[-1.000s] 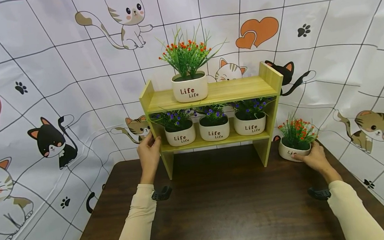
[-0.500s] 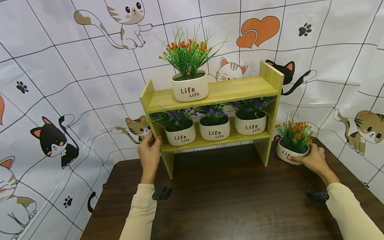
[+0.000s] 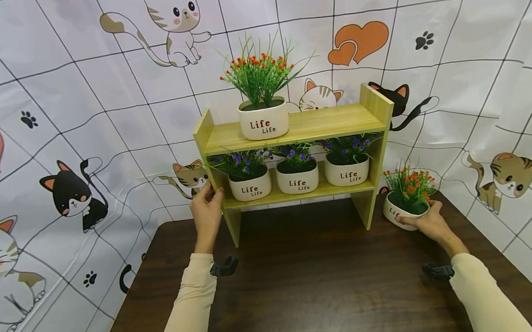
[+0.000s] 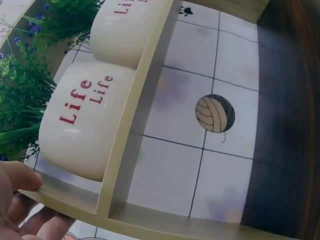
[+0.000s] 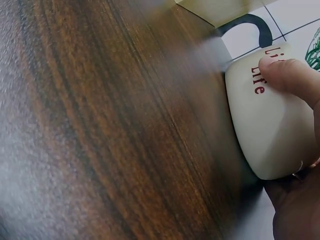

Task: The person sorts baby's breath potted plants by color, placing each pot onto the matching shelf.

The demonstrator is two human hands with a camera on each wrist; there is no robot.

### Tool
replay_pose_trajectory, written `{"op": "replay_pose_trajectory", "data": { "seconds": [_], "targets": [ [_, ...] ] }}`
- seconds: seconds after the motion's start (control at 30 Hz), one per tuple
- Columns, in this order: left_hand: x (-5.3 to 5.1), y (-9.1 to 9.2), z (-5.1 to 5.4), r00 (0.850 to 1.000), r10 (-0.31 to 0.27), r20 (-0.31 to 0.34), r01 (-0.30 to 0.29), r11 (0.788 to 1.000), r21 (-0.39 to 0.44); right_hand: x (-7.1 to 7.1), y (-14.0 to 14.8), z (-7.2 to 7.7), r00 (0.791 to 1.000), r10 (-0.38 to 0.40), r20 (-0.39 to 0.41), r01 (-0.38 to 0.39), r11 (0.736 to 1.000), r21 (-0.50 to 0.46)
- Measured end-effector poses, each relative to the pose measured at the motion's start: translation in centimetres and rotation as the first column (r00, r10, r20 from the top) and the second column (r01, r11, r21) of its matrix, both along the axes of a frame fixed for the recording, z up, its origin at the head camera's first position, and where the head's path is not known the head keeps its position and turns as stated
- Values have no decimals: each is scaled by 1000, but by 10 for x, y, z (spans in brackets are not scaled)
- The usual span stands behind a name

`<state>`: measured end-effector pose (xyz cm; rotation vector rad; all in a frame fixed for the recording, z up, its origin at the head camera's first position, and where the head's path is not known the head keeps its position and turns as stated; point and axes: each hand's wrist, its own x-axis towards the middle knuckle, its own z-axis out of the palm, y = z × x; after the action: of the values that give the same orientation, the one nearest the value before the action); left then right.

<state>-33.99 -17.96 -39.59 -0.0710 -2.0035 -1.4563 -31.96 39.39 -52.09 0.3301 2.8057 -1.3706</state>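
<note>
My left hand (image 3: 207, 213) holds the left side panel of a small two-tier wooden shelf (image 3: 332, 120). In the left wrist view, its thumb lies on the inner face of that panel (image 4: 65, 197), with fingers on the outer side. To the right of the shelf, my right hand (image 3: 429, 223) grips a white oval flowerpot (image 3: 396, 214) with orange-red artificial flowers (image 3: 411, 181). The right wrist view has the thumb across the lettered front of this pot (image 5: 265, 125); the other fingers are mostly hidden. Whether its base touches the table cannot be told.
Another orange-flowered pot (image 3: 263, 121) stands on the upper board, left of centre. Below it, three pots with purple flowers (image 3: 250, 188) line the lower board. The dark wooden table (image 3: 318, 279) meets a cat-patterned wall covering (image 3: 109, 145) behind and at the right.
The pot in my right hand has shifted slightly left and toward me, mostly in the first half second. My left hand has kept its hold on the shelf.
</note>
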Motion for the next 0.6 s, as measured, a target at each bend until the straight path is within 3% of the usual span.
{"op": "replay_pose_trajectory", "data": {
  "seconds": [0.2,0.6],
  "targets": [
    [-1,0,-1,1000,-4,-10,4,1000,-1,0,2,1,1000,25,-4,-25,998,57],
    [-1,0,-1,999,-20,-28,20,1000,7,5,1,4,990,-55,-128,70,991,116]
  ]
}}
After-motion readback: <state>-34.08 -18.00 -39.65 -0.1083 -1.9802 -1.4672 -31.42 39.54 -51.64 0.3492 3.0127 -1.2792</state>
